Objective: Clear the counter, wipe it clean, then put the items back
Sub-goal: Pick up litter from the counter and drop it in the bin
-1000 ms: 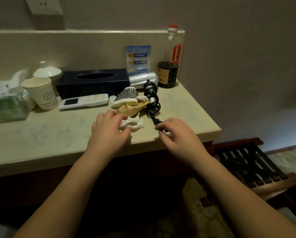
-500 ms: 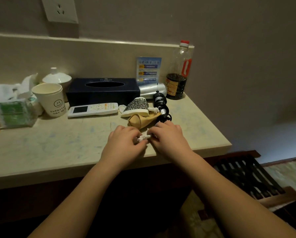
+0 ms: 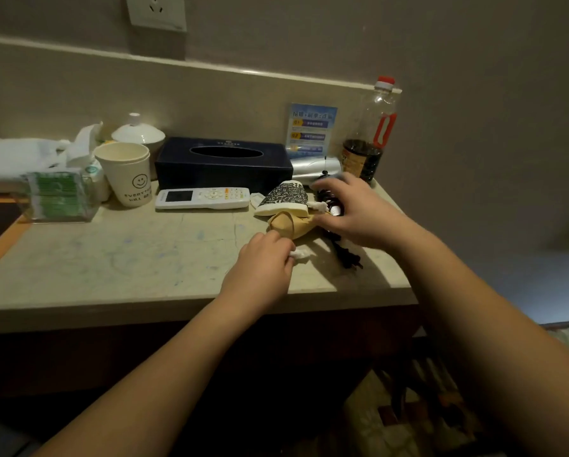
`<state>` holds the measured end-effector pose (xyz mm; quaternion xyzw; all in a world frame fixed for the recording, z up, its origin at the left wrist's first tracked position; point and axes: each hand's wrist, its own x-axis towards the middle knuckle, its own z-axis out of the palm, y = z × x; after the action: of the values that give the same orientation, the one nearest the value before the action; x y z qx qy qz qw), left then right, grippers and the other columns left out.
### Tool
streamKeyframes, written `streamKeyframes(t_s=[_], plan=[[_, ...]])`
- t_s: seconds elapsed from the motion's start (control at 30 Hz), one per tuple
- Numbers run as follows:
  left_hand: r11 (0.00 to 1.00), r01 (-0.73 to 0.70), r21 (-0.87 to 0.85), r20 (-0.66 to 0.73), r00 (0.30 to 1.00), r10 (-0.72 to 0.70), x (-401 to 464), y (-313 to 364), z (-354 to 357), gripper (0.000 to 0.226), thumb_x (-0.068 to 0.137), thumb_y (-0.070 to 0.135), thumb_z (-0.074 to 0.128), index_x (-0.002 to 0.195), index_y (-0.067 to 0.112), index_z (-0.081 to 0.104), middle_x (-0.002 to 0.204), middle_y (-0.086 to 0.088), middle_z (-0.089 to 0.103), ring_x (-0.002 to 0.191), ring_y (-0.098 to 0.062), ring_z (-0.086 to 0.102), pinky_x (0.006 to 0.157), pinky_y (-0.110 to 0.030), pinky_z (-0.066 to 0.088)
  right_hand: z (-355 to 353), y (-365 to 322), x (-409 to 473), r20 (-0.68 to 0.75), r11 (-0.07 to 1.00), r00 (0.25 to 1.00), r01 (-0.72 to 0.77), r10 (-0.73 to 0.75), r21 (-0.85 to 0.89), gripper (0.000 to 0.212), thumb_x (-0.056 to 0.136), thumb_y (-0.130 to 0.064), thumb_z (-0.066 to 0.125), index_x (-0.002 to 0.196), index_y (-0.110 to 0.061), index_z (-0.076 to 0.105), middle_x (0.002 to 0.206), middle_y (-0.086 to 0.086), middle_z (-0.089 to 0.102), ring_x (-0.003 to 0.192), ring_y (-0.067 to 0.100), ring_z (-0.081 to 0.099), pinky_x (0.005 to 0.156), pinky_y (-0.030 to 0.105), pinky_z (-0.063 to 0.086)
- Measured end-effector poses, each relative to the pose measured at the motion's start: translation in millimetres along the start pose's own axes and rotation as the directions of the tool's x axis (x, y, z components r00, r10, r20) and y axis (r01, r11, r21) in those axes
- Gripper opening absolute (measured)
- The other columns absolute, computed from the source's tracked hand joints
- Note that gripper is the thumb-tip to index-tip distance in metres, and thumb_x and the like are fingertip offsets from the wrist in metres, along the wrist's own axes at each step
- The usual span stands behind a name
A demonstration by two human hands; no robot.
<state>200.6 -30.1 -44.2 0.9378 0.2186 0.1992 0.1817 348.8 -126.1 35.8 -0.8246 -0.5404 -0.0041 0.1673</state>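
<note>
The pale marbled stone counter lies bare across its front left up to the near edge. A dark blue tissue box sits against the back wall. The right hand, fingers spread, rests on the coiled black cord near the right edge. The left hand pinches a crumpled white tissue scrap.

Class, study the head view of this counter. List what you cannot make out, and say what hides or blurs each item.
1. Black cord: its upper coils are covered by the right hand.
2. Right fingers: motion-blurred, so their grip is unclear.
3. Tissue: mostly hidden inside the left hand, which pinches it.
4. Blue card: print too small to read.
5. Silver cylinder: partly behind the hand; its identity is unclear.
</note>
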Motion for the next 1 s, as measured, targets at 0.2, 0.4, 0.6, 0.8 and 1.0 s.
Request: streamKeyframes(t_s=[0.2,0.4,0.6,0.8,1.0], plan=[[0.991,0.100,-0.085,-0.009,0.995,-0.101,-1,2,-7,0.016,0.094,0.020,0.047,0.104,0.017,0.059,0.104,0.002,0.051,0.098,-0.014,0.043,0.081,-0.029,0.042,17,1,26,0.125,0.940,0.992,0.073,-0.033,-0.333,0.047,0.085,-0.041,0.064,0.129,-0.032,0.049,0.129,-0.002,0.055,0.119,0.022,0.049,0.095,0.039,0.036],[0.963,0.195,-0.188,0.054,0.981,-0.188,-2,4,-16,0.006,0.093,0.020,0.050,0.099,0.018,0.053,0.094,0.000,0.055,0.083,-0.014,0.049,0.063,-0.027,0.039,31,11,17,0.018,0.888,0.985,0.160,-0.169,-0.431,0.026,0.090,-0.026,0.056,0.116,-0.028,0.060,0.114,-0.005,0.063,0.103,0.019,0.055,0.080,0.031,0.044],[0.800,0.296,-0.522,0.042,0.945,-0.323,-4,2,-31,0.014,0.101,0.019,0.043,0.103,0.025,0.054,0.093,0.004,0.060,0.079,-0.011,0.061,0.058,-0.023,0.049,9,-2,3,-0.121,0.999,0.992,-0.042,0.044,0.024,0.020,0.090,-0.024,0.059,0.110,-0.025,0.058,0.095,-0.010,0.060,0.084,0.007,0.056,0.065,0.020,0.045],[0.178,0.409,-0.895,0.210,0.739,-0.641,7,2,-48,0.030,0.098,0.011,0.037,0.094,0.024,0.064,0.087,-0.002,0.064,0.073,-0.016,0.054,0.061,-0.029,0.044,7,-24,-14,-0.029,0.691,0.960,-0.178,0.277,0.700,0.015,0.092,-0.024,0.058,0.106,-0.024,0.063,0.094,-0.008,0.070,0.078,0.005,0.064,0.072,0.029,0.050],[-0.172,0.247,-0.954,0.300,0.720,-0.626,9,10,-51,0.025,0.094,0.009,0.042,0.088,0.009,0.066,0.082,-0.008,0.071,0.069,-0.016,0.065,0.060,-0.027,0.053,44,-45,-11,0.146,0.324,0.941,-0.247,0.307,0.913,0.013,0.092,-0.015,0.056,0.100,-0.010,0.065,0.087,0.001,0.065,0.073,0.010,0.055,0.065,0.026,0.040]])
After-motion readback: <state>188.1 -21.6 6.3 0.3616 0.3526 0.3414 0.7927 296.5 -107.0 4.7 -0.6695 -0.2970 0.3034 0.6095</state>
